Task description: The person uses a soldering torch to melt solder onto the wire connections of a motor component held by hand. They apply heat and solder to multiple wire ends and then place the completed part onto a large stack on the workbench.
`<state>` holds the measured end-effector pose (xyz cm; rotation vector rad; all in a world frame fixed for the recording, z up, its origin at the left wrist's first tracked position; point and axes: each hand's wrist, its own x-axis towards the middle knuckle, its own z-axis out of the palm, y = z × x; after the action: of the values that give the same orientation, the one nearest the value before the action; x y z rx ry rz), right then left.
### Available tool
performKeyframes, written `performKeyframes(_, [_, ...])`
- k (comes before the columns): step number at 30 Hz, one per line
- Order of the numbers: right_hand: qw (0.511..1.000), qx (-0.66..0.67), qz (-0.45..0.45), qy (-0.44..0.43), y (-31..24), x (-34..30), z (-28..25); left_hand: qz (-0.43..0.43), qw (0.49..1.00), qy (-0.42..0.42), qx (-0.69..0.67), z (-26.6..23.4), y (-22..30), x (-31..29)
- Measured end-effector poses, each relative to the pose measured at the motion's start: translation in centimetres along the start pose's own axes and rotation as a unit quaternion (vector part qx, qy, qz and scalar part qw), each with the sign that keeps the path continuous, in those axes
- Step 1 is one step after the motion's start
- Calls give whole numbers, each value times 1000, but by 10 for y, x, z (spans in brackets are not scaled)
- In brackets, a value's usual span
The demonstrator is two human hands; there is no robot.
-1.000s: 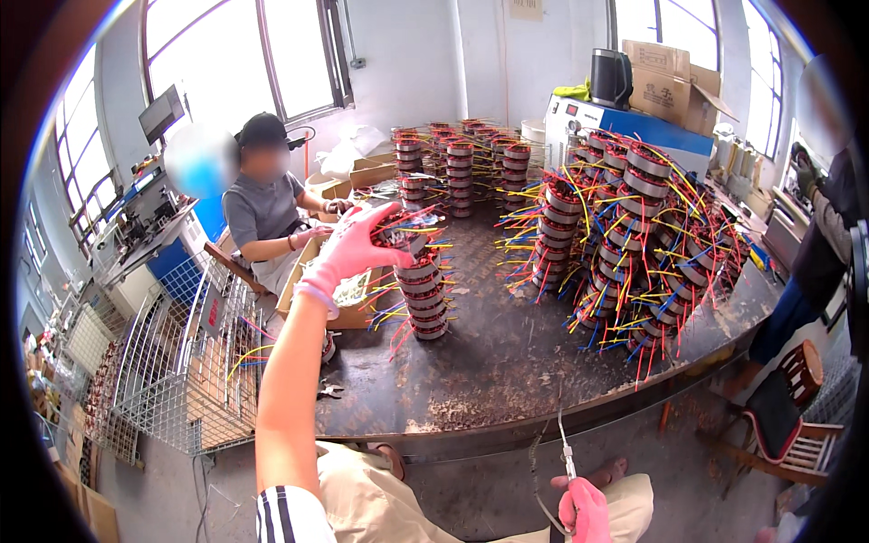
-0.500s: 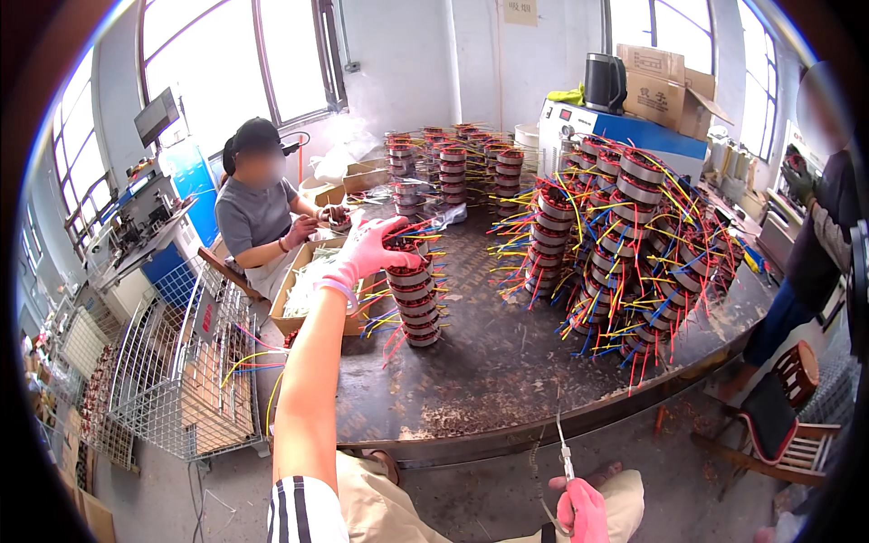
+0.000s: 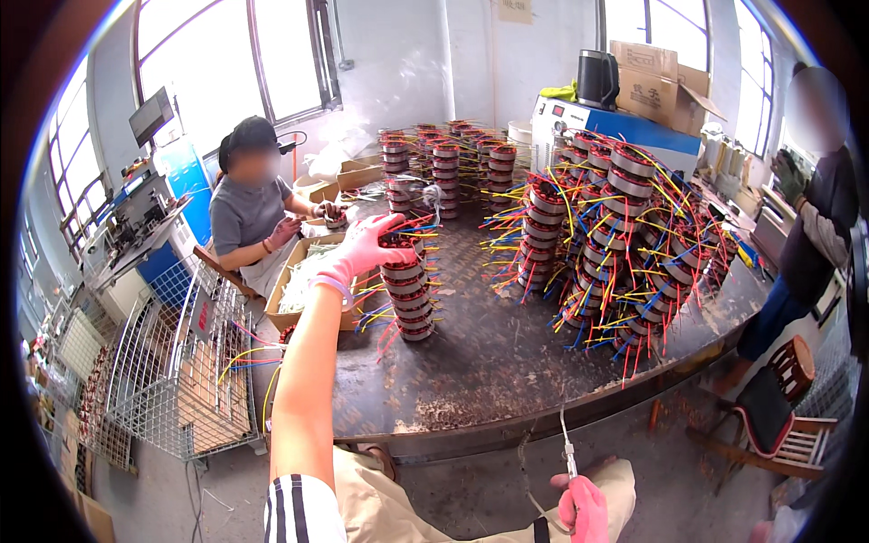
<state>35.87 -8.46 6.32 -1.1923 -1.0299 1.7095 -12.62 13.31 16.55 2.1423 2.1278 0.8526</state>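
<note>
My left hand (image 3: 364, 249), in a pink glove, rests on the top of a short stack of round wound coils (image 3: 407, 294) with red, blue and yellow wires, standing on the dark metal table (image 3: 489, 362). Its fingers wrap the top coil (image 3: 399, 242). My right hand (image 3: 582, 509), also in a pink glove, is low near my lap and is closed on a thin pointed metal tool (image 3: 567, 443) that points up.
A big heap of stacked coils (image 3: 625, 235) fills the table's right side; more stacks (image 3: 448, 163) stand at the back. A seated person (image 3: 253, 213) works at the left by a cardboard box (image 3: 303, 285). A wire cage (image 3: 172, 362) stands left. Another person (image 3: 815, 217) stands right by a chair (image 3: 778, 398).
My left hand has stayed on the top of the short coil stack as my head shifted a little. The right hand still holds the tool low.
</note>
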Motion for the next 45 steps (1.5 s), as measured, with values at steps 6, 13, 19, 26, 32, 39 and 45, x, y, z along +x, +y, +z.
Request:
performKeyframes(6, [998, 15, -4, 64, 6, -5, -12, 23, 998, -6, -51, -2, -4, -2])
performKeyframes(13, [992, -92, -42, 75, -2, -16, -47, 40, 999, -7, -13, -4, -3, -4])
performKeyframes(19, [987, 42, -61, 141, -13, -31, -52, 13, 998, -44, 32, -34, 24, -11])
performKeyframes(26, [982, 100, -52, 154, -32, -44, -66, 95, 990, 107, 13, -34, 33, -50])
performKeyframes(32, [969, 173, -83, 158, -22, -41, -98, 43, 982, 182, -37, 4, 46, -97])
performKeyframes(39, [952, 197, -81, 220, -32, -43, -91, 26, 987, 106, 114, -11, 35, -50])
performKeyframes(45, [949, 192, -82, 237, -27, -37, -87, 11, 995, 26, 93, -5, 28, -7])
